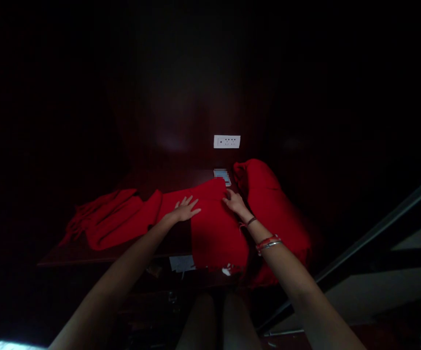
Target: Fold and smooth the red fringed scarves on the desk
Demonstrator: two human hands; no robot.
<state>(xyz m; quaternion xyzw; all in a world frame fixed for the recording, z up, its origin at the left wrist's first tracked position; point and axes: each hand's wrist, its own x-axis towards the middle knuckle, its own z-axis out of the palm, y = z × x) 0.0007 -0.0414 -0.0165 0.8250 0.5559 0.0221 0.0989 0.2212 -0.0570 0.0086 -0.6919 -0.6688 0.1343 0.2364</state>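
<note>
A long red scarf [214,223] lies across the dark wooden surface, and part of it hangs over the front edge. Its left stretch is loosely bunched and ends in fringe. My left hand [187,210] rests flat on the scarf with its fingers spread. At the scarf's right edge, my right hand [235,201] has its thumb and fingers bent around the cloth in a pinch. Just right of that hand lies a large folded pile of red cloth [269,204].
Behind the scarf lies a phone-like flat object [221,176], blurred out. A white power socket [227,141] sits on the dark back wall. Pale papers [182,263] show below the front edge. A slanted metal bar [378,223] crosses at right. The room is very dim.
</note>
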